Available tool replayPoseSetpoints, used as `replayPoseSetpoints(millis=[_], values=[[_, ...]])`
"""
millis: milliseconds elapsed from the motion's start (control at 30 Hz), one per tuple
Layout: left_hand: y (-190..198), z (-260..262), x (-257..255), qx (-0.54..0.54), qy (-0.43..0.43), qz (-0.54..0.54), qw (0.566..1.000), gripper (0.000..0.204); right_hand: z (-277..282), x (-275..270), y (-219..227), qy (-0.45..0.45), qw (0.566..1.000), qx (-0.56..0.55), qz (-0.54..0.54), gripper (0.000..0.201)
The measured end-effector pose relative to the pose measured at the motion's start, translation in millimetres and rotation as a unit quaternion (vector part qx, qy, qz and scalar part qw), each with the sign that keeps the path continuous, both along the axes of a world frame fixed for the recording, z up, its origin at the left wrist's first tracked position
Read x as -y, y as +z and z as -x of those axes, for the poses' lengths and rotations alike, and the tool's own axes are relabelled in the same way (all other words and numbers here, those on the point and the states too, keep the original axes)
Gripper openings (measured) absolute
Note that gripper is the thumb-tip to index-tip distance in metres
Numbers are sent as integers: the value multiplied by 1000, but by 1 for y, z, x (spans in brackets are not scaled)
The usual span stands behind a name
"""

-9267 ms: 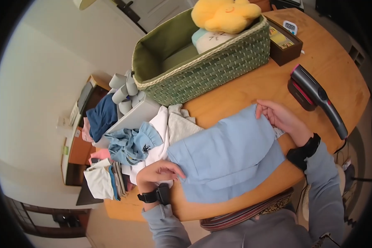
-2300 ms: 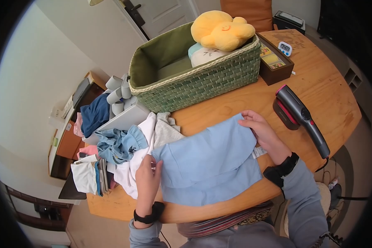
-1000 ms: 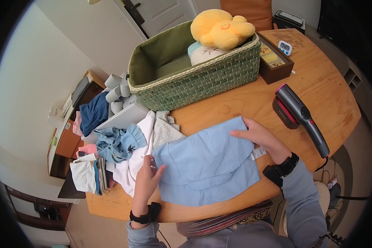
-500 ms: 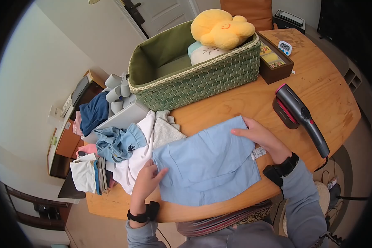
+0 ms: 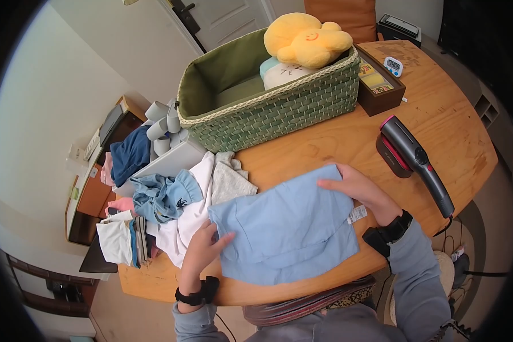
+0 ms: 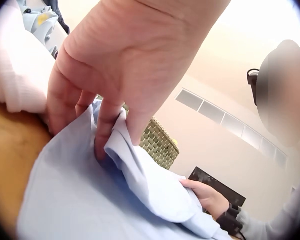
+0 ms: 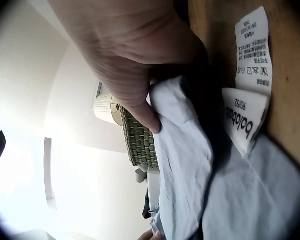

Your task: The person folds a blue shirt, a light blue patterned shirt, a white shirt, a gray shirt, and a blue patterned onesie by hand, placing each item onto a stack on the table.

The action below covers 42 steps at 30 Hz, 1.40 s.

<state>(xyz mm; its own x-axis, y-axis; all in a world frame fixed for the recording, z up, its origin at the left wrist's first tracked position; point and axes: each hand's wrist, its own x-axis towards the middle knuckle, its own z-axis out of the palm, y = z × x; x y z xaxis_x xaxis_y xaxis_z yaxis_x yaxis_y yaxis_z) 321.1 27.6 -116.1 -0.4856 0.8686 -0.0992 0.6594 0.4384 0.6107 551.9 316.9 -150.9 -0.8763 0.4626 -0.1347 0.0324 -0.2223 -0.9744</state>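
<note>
Blue cloth (image 5: 285, 222): on the table (image 5: 450, 131), right in front of the person, folded over in layers, sitting between both hands. Key relation: long axis runs hand to hand, slanted, right end farther from the body than the left. Each hand is at its own end of the far edge, so neither is nearer; both touch it.

Left hand (image 5: 201, 245): clamped on the far left corner, a fold pinched between thumb and finger per the left wrist view. Right hand (image 5: 356, 185): clamped on the far right corner, thumb on top, other fingers underneath and mostly hidden. Bulk of the cloth lies on the body side of both grips.

Orientation: label end points right; white label (image 5: 357, 214) sticks out just below the right hand. Can't tell which garment end that is.

Around it: grey cloth (image 5: 231, 179) just off the far left corner, white cloth (image 5: 182, 233) beside the left hand. Basket (image 5: 279, 111) beyond, steamer (image 5: 419, 154) off to the right, apart from the right hand.
</note>
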Motion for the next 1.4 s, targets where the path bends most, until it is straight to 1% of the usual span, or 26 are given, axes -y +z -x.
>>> replayPoseSetpoints(millis=[100,133,200,333,400,433,500,533,600,633,733,833,900,933,1000,1033,1100,1133,1167,1200,1233,1300,1367,1400], values=[[-9,0,1,-1,17,28,999,40,-1,1,5,-2,1000,15,20,32],[-7,-2,0,-1,17,28,999,40,-2,1,6,-2,1000,15,20,32],[1,-11,-5,52,17,34,998,40,-2,0,7,6,999,31,28,30],[12,-19,-11,41,35,70,996,38,-2,-1,7,16,999,35,36,30],[11,-21,-11,14,41,20,999,32,-2,0,6,9,998,43,54,28],[13,-23,-11,16,42,19,999,32,-2,2,7,9,998,44,54,28],[22,-32,-15,-72,32,-4,997,24,-2,5,10,20,996,35,78,27],[26,-35,-17,-71,32,-4,997,24,-1,5,9,20,996,37,78,27],[32,-40,-20,-97,12,-58,993,19,0,5,9,34,996,36,76,28],[38,-43,-23,-96,13,-59,994,19,1,5,8,35,996,37,75,28],[44,-46,-27,-63,1,-41,997,21,2,5,5,23,997,50,60,27],[40,-44,-28,-78,-3,-73,994,25,2,6,4,24,995,64,70,29],[44,-45,-27,-52,17,-115,992,33,2,16,14,1,991,54,120,33],[45,-46,-27,-49,19,-115,992,33,3,20,18,2,991,57,120,33],[50,-47,-26,-76,41,-142,986,46,6,31,27,-9,980,67,186,38],[56,-48,-26,-74,43,-142,986,46,8,38,33,-8,980,70,186,38],[66,-48,-23,19,113,-14,993,43,14,54,44,1,965,57,255,37],[63,-47,-21,21,115,-15,993,43,19,63,47,3,965,59,254,37],[59,-47,-20,-33,65,-99,992,44,24,73,51,20,958,32,285,37],[56,-46,-18,-86,14,-181,980,46,29,80,54,38,948,5,315,37],[57,-44,-15,-85,17,-182,980,46,32,85,58,40,948,8,314,37],[61,-38,-6,-56,-49,-137,988,39,37,93,67,135,951,46,275,39],[56,-32,2,-50,-41,-150,987,35,45,106,74,153,951,49,263,39],[54,-29,6,-44,-38,-162,985,32,48,111,76,181,951,53,246,40]])
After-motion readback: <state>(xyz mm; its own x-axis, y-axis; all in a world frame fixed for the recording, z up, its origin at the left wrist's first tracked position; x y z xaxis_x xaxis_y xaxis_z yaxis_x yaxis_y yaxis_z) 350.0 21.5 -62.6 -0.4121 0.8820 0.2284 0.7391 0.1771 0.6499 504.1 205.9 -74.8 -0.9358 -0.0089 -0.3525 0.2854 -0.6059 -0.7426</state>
